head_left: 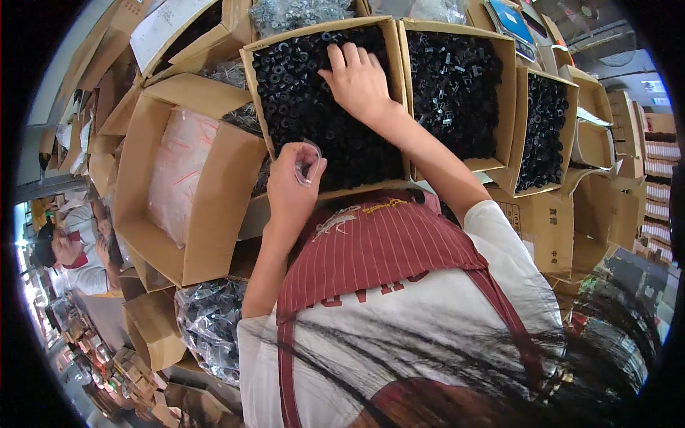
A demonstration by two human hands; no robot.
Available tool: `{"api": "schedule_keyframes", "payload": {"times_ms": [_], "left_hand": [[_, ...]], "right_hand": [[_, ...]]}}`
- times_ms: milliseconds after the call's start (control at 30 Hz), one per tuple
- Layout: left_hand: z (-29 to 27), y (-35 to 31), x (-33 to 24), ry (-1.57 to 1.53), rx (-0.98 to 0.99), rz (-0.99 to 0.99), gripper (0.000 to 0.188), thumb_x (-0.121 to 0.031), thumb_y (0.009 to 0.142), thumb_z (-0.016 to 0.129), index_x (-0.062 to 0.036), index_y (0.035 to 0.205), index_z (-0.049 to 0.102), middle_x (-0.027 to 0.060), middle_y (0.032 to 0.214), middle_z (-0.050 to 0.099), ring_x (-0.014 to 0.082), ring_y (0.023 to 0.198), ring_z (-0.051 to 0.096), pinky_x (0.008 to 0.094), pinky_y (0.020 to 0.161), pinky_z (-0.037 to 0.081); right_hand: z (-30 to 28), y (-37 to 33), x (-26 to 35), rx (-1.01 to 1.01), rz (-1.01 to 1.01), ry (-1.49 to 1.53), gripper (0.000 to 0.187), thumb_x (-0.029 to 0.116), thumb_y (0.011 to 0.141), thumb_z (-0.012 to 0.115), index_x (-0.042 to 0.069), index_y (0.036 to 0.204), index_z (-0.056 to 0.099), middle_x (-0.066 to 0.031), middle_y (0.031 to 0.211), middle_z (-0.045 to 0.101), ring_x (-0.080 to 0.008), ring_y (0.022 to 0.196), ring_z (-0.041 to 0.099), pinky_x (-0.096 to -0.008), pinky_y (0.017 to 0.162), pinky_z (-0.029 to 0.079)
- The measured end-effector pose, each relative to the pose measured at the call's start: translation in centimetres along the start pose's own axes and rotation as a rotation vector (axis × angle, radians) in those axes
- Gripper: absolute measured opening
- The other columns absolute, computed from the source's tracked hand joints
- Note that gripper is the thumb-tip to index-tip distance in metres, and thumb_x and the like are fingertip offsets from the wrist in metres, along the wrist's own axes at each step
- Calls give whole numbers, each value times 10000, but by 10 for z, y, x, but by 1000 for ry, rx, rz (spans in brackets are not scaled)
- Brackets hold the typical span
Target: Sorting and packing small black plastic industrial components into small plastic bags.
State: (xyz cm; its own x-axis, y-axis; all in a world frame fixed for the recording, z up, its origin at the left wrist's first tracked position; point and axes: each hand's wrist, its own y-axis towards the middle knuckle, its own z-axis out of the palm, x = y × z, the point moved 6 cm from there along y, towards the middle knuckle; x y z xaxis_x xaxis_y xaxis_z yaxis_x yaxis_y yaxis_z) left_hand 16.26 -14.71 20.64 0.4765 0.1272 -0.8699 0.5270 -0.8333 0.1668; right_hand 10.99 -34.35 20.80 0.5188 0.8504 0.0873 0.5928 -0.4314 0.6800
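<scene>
My right hand rests on a pile of small black ring-shaped parts in a cardboard box. Its fingers are extended and slightly apart, with their tips against the parts. Whether any part sits under the palm is hidden. At the near left corner of the same box, my left hand is closed around a clear plastic piece with a curved, open rim. It could be a thin bag or a cup; I cannot tell which. What lies inside it is too small to make out.
To the right stand a box of black clip-like parts and another of black parts. On the left is a carton with a pale plastic liner, above a clear bag. Another person sits far left. A blue-topped device lies far right.
</scene>
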Motion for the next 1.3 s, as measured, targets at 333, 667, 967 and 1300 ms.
{"api": "schedule_keyframes", "payload": {"times_ms": [333,667,967,1300], "left_hand": [[3,-3,-9,-40,21,16,157,-10,866,705,-18,976,594,111,890,671,204,789,655,288,737,522],[4,-25,3,-188,-4,-113,116,-29,938,655,-4,1041,608,58,937,652,115,867,624,253,809,499],[9,-27,-4,-409,-16,-182,100,-4,975,597,27,1066,569,92,1026,636,153,933,645,270,866,505],[12,-28,-2,-414,-14,-183,107,-10,997,552,24,1094,582,87,1048,631,153,957,638,271,876,489]], "right_hand": [[-23,15,-18,127,160,397,387,438,878,725,62,906,637,-128,640,634,-240,542,625,-348,527,506],[4,-73,-2,249,1709,2665,428,224,1072,375,-152,1261,451,-265,1202,560,-341,1065,566,-428,969,511],[-52,-61,17,311,1403,2910,524,46,948,362,-169,1422,302,-328,1458,388,-466,1384,371,-545,1188,316],[-58,-62,16,333,1350,2860,670,-28,785,486,-178,1415,311,-332,1475,368,-463,1412,339,-544,1213,282]]}}
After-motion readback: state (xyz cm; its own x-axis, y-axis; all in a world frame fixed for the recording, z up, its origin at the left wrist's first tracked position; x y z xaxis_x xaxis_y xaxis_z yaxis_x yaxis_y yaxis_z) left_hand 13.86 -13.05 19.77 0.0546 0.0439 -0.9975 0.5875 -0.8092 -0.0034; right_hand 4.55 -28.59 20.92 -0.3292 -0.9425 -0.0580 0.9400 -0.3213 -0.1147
